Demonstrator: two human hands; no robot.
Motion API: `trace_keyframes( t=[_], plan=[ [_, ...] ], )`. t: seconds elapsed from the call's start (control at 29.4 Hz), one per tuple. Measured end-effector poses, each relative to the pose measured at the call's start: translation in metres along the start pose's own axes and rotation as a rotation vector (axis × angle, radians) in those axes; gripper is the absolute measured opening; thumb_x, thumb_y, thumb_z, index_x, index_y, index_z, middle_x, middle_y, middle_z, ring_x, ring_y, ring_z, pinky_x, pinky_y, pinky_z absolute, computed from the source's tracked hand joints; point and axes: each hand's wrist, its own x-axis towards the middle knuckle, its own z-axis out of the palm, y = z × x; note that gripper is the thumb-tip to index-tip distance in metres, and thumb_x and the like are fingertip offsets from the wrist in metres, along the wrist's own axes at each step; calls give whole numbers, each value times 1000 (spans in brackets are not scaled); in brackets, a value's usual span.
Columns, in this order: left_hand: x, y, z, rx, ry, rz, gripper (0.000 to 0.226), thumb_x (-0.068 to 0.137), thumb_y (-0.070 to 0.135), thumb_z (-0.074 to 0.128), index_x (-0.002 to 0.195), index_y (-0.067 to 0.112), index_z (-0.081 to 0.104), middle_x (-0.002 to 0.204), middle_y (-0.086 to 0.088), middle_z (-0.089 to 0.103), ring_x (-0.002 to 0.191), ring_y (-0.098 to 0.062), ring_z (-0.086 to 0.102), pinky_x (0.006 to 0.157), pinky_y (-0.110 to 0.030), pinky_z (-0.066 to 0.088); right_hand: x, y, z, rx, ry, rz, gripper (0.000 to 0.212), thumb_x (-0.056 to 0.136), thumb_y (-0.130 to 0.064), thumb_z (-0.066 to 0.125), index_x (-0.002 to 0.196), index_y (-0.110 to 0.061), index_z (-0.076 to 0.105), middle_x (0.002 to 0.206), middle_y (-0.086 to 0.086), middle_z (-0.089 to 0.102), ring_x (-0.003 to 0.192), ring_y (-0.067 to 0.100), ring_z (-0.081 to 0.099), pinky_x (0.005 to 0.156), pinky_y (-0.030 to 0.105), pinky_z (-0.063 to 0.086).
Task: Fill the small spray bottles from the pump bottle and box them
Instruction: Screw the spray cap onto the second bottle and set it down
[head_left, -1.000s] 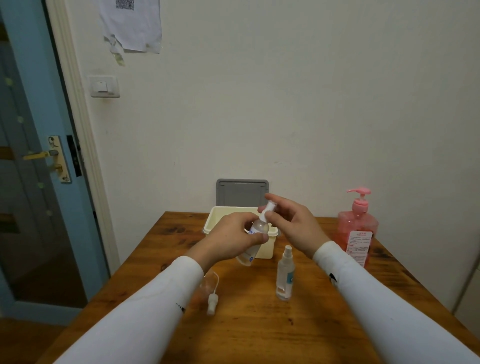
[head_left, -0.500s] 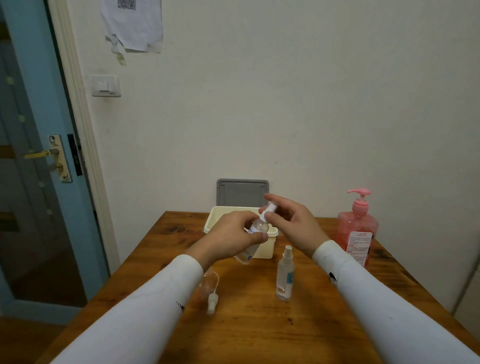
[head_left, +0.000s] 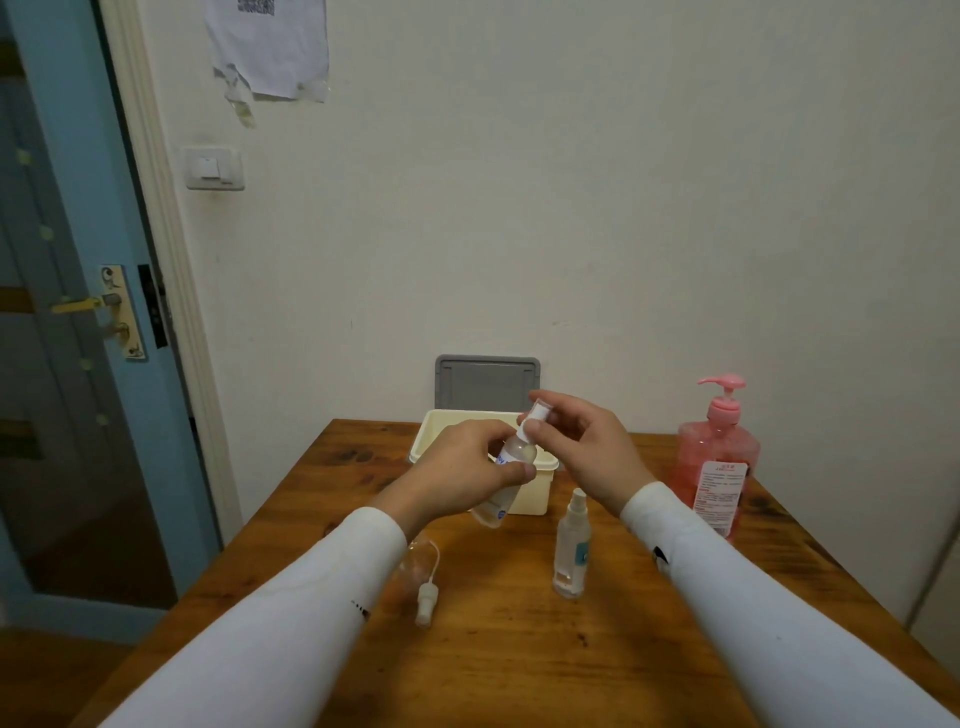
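Note:
My left hand grips the body of a small clear spray bottle, tilted, above the table in front of the cream box. My right hand pinches that bottle's white spray top between thumb and fingers. A second small spray bottle stands upright on the table, capped. A third bottle lies on its side under my left forearm, its white sprayer head pulled out beside it. The pink pump bottle stands at the right.
The box's grey lid leans against the wall behind it. The wooden table butts against the wall. A blue door stands at the left, and the table's right edge is near a white surface.
My right hand's fingers have shifted slightly on the spray top, which sits a little higher. The left hand and the bottle stay in place.

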Motion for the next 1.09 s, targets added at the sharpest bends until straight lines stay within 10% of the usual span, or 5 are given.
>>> trace_keyframes(
  t=[0.37,0.68,1.09],
  plan=[
    [1,3,-3,-25,-1,0,31,86,39,66,113,25,62,101,8,64,92,-11,62,76,-24,54,-3,-5,3,46,-8,-9,41,94,-21,57,134,-23,51,114,-11,64,109,3,59,95,21,49],
    [-2,4,3,-41,37,-19,40,86,39,66,122,27,58,102,12,62,91,-8,61,73,-19,52,0,-9,12,-37,145,3,31,84,-26,71,113,-23,62,86,-12,64,83,2,62,71,12,48],
    [-2,22,-20,-583,-180,-115,34,90,22,63,123,14,61,113,-4,69,106,-17,64,93,-33,51,12,-22,-8,280,-214,149,50,79,-50,58,112,-14,67,116,14,68,115,30,61,104,48,45]
  ],
)
